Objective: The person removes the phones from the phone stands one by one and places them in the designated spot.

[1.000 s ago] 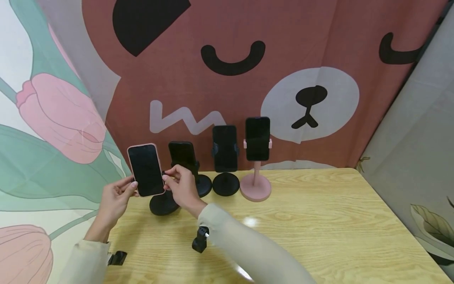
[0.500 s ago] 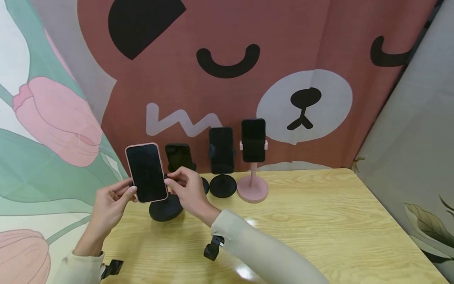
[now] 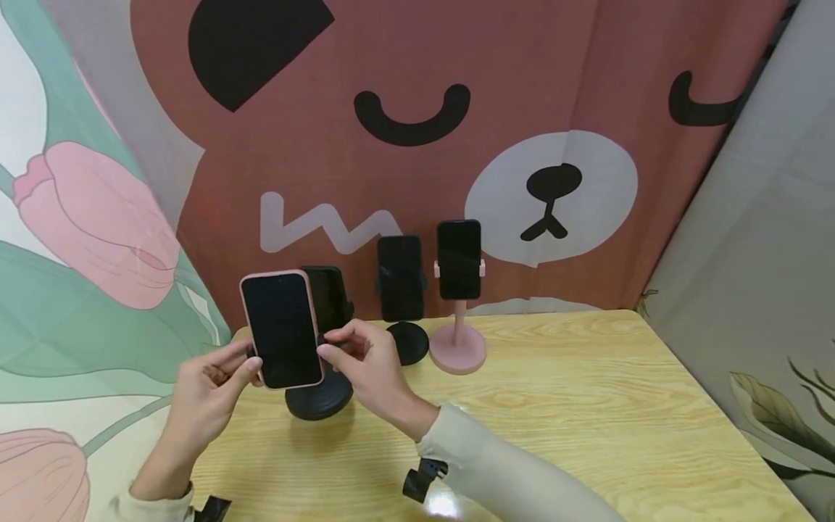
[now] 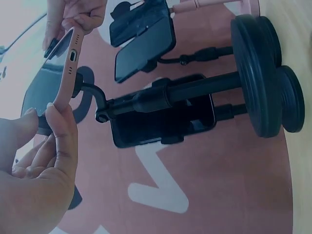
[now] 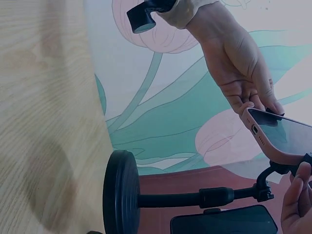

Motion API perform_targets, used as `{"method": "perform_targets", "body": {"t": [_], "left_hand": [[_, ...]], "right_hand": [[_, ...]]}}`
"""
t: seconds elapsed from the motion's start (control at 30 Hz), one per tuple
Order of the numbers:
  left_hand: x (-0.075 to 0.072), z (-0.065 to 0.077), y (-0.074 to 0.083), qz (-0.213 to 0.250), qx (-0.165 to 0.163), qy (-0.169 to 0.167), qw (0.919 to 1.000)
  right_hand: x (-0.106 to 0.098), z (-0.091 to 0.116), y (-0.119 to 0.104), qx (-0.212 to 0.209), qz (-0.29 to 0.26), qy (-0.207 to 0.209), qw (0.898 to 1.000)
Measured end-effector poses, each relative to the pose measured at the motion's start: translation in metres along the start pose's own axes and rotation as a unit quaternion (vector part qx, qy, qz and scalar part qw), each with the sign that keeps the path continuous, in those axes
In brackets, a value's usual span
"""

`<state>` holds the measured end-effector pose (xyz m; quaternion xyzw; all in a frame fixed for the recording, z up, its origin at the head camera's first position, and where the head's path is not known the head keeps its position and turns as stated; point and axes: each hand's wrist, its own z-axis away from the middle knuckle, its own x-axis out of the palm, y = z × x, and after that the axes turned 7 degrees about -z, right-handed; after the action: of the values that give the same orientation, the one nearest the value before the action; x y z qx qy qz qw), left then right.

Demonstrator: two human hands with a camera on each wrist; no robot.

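1. A phone in a pink case [image 3: 285, 330] sits in the clamp of a black stand [image 3: 318, 399], its dark screen facing the person, leaning slightly.
2. The left hand [image 3: 205, 388], fingers curled, pinches the stand's clamp at the phone's left edge.
3. The right hand [image 3: 377, 371], also curled, pinches the clamp at the right edge between thumb and fingers.
4. The stand's round base appears raised above the wood-grain table [image 3: 554, 406], with a shadow below it.
5. Just behind, a dark phone [image 3: 331, 297] is partly hidden.
6. Farther right, a black phone [image 3: 400, 279] and another phone on a pink stand [image 3: 458, 351] stand upright side by side, before a bear-print backdrop [image 3: 522, 65].
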<state>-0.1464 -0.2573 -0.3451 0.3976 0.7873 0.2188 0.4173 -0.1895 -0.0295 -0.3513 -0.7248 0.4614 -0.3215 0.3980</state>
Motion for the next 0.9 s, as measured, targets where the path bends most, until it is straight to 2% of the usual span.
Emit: {"method": "perform_targets", "body": {"t": [0.17,0.33,0.5,0.9], "left_hand": [[0.011,0.004,0.007,0.041,0.015,0.002,0.9991],[0.021,0.008,0.015,0.050,0.031,-0.001,0.9983],[0.032,0.010,0.020,0.086,0.050,-0.007,0.9950],[0.065,0.014,0.029,0.105,0.023,-0.051,0.9929]], "right_hand": [[-0.010,0.010,-0.005,-0.021,0.003,0.007,1.000],[-0.021,0.021,-0.010,-0.027,0.008,0.008,1.000],[-0.032,0.030,-0.012,-0.031,0.007,0.014,0.999],[-0.068,0.050,-0.009,-0.048,0.035,0.024,0.998]]}}
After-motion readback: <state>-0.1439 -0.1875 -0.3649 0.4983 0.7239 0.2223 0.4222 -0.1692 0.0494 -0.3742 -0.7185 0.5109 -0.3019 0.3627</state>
